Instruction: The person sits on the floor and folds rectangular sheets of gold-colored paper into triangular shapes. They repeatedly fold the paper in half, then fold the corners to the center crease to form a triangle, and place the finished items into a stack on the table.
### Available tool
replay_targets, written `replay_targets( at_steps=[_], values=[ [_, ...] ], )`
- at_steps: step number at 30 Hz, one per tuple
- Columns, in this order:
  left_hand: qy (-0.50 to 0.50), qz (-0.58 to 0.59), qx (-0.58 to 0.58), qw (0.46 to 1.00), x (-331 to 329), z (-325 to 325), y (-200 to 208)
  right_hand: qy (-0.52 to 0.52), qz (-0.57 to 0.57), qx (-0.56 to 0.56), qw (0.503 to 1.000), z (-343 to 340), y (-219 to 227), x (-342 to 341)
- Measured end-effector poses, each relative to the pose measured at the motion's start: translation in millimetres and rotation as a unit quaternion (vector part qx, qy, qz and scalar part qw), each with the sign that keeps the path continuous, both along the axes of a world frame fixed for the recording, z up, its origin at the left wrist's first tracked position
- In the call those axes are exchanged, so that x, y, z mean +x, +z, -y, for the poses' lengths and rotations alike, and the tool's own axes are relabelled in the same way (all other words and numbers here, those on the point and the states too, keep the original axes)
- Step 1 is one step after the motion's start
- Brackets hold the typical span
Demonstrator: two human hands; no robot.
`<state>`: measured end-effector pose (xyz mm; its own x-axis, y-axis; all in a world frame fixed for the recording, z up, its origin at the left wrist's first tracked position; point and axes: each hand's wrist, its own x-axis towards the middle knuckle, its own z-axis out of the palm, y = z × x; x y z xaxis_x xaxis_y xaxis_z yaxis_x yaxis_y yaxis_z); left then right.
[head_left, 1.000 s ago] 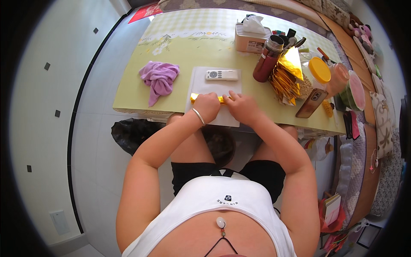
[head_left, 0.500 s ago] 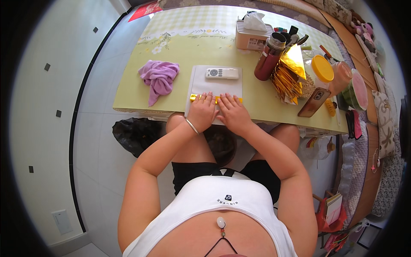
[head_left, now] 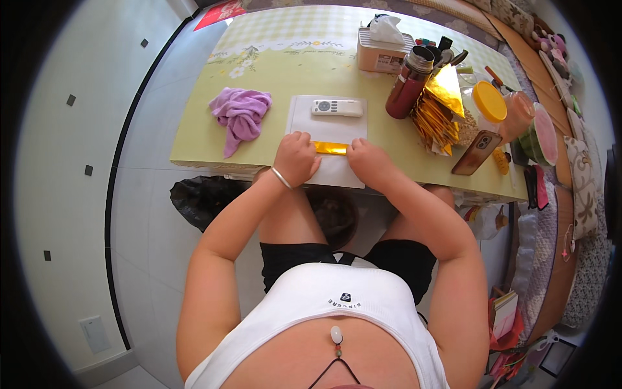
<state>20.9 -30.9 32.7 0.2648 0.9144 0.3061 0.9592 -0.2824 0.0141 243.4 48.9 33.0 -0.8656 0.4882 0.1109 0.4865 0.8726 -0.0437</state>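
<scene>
A narrow strip of shiny gold foil paper (head_left: 331,148) lies across a white sheet (head_left: 337,172) at the table's near edge. My left hand (head_left: 298,159) is closed on the strip's left end, fingers curled. At the strip's right end my right hand (head_left: 369,164) pinches it in the same way. Only the middle of the strip shows between my hands; both ends are hidden under my fingers. Just beyond it, a white remote control (head_left: 337,107) rests on the far part of the sheet.
Left of the sheet lies a crumpled purple cloth (head_left: 240,118). To the right stand a dark red flask (head_left: 408,87), a stack of gold foil papers (head_left: 438,117), a leaning phone (head_left: 477,153) and a yellow-lidded jar (head_left: 488,102). Behind them is a tissue box (head_left: 381,55).
Both hands have gone from lying flat on the gold strip to gripping its two ends. They have moved apart, so the strip's middle now shows.
</scene>
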Motion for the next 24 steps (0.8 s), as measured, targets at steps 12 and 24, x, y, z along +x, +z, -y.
replay_targets(
  at_steps=[12, 24],
  values=[
    [-0.022, -0.059, 0.043, 0.997, 13, -31, -7, -0.061, -0.141, -0.027, 0.988, -13, 9, -4],
    [0.048, 0.043, 0.038, 0.997, -32, -54, 47, -0.199, -0.171, -0.112, 0.958, -1, 1, -3]
  ],
)
